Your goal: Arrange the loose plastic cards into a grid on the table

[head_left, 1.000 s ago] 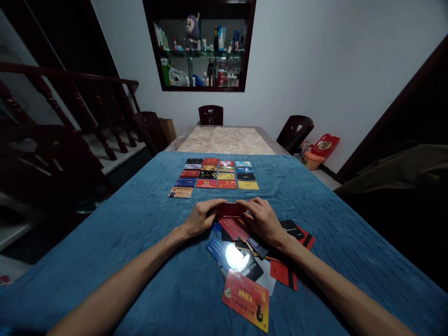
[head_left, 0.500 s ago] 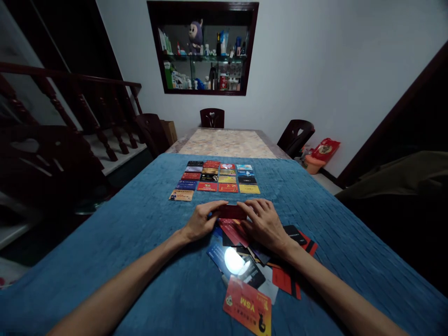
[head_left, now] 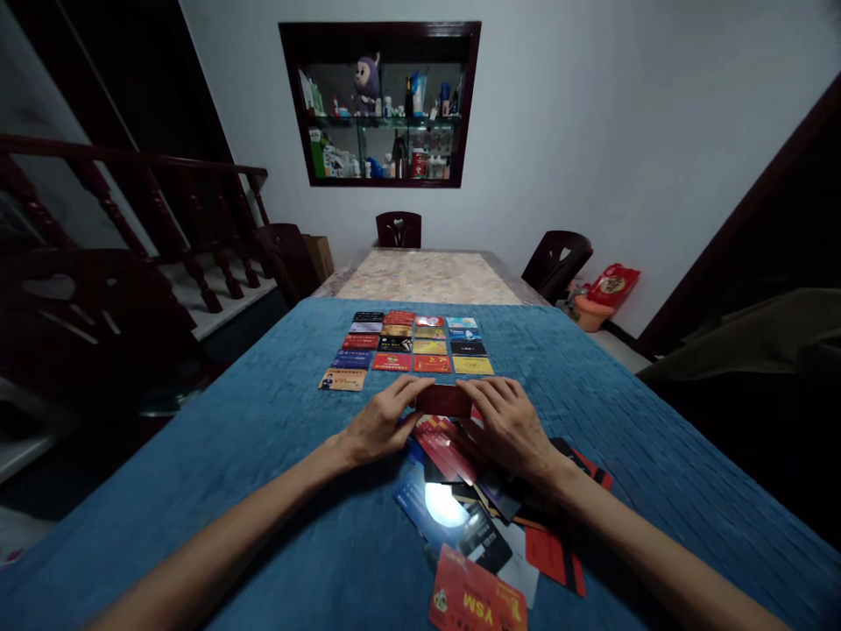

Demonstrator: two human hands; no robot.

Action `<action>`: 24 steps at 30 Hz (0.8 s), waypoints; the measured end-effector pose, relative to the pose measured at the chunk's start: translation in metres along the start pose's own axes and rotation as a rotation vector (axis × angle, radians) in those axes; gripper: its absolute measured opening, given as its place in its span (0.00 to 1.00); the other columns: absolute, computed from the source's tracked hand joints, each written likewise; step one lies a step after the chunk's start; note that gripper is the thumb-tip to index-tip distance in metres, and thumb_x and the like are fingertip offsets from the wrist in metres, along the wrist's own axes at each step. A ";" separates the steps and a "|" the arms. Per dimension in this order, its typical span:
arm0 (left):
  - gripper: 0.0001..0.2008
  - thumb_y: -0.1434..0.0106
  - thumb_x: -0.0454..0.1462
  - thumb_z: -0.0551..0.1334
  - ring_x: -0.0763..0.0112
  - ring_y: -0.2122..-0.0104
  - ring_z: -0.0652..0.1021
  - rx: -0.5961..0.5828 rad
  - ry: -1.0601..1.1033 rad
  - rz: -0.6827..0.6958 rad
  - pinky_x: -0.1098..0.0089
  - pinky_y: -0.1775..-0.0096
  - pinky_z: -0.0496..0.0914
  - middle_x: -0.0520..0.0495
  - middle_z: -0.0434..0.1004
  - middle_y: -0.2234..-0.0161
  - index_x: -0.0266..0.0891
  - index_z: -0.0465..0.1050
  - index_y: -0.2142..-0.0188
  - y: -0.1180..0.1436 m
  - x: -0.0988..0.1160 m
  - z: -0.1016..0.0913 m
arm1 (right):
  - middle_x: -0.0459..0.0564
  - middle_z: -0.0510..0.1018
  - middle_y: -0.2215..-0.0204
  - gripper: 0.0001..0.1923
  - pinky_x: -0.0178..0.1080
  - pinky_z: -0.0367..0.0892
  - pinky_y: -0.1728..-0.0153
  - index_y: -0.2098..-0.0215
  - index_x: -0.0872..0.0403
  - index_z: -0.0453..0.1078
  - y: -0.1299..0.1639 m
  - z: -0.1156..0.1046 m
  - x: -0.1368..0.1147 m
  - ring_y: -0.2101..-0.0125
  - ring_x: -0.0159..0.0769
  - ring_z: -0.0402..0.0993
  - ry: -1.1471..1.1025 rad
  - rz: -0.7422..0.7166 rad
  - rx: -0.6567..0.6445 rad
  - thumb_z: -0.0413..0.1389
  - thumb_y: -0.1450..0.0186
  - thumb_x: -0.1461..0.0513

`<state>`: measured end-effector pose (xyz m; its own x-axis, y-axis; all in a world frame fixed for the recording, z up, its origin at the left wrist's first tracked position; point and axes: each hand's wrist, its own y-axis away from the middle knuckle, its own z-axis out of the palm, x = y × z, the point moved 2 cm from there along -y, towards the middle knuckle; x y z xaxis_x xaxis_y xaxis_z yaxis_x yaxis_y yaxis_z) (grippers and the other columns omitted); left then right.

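A dark red card (head_left: pixel 444 400) is held upright on its long edge between my two hands. My left hand (head_left: pixel 382 421) pinches its left end with thumb and fingers. At the other end, my right hand (head_left: pixel 509 422) grips it in the same way. Below them lies a loose heap of cards, among them a blue card (head_left: pixel 417 504), a black card (head_left: pixel 484 536) and a red-orange YSM card (head_left: pixel 477 596). A bright light glares off the middle of this heap. Beyond my hands, several cards lie in columns, with a tan VIP card (head_left: pixel 342 379) nearest on the left.
A blue cloth (head_left: pixel 263 464) covers the near part of the table, and the patterned tabletop (head_left: pixel 420 276) shows behind it. Dark chairs (head_left: pixel 399 230) stand around. On the right are a red bag (head_left: pixel 612 285) and an orange bin (head_left: pixel 591 314).
The view has tilted up slightly, so the scene sits lower in the picture. Both hands keep hold of the dark red card, which now faces me a little more squarely.
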<state>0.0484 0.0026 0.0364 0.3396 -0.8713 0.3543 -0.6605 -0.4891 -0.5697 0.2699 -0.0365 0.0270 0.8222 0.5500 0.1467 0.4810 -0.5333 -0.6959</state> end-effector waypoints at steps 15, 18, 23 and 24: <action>0.28 0.34 0.33 0.59 0.52 0.47 0.74 0.020 -0.416 0.117 0.52 0.48 0.73 0.33 0.70 0.45 0.36 0.56 0.36 -0.012 -0.022 -0.016 | 0.59 0.77 0.54 0.21 0.47 0.64 0.56 0.42 0.59 0.66 -0.035 0.009 0.016 0.53 0.48 0.66 -0.011 -0.091 -0.033 0.55 0.32 0.60; 0.30 0.35 0.34 0.61 0.51 0.47 0.74 -0.019 -0.439 0.073 0.51 0.48 0.73 0.32 0.71 0.44 0.35 0.56 0.36 -0.015 -0.028 -0.021 | 0.59 0.75 0.53 0.23 0.47 0.65 0.59 0.40 0.56 0.65 -0.043 0.016 0.021 0.54 0.48 0.66 -0.028 -0.083 -0.043 0.55 0.32 0.59; 0.29 0.37 0.33 0.62 0.51 0.47 0.74 -0.059 -0.435 0.027 0.51 0.49 0.73 0.33 0.71 0.45 0.35 0.58 0.38 -0.023 -0.043 -0.030 | 0.59 0.73 0.52 0.28 0.47 0.65 0.60 0.36 0.55 0.60 -0.057 0.030 0.030 0.54 0.50 0.65 -0.043 -0.106 -0.078 0.56 0.33 0.58; 0.29 0.37 0.32 0.62 0.51 0.47 0.74 -0.063 -0.434 0.018 0.51 0.49 0.73 0.33 0.71 0.45 0.35 0.59 0.38 -0.025 -0.046 -0.032 | 0.60 0.73 0.52 0.29 0.47 0.65 0.60 0.36 0.55 0.60 -0.061 0.033 0.032 0.54 0.50 0.65 -0.045 -0.112 -0.084 0.57 0.34 0.58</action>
<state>0.0280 0.0565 0.0581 0.5686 -0.8226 -0.0080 -0.7042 -0.4816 -0.5217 0.2565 0.0346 0.0513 0.7485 0.6362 0.1870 0.5939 -0.5179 -0.6157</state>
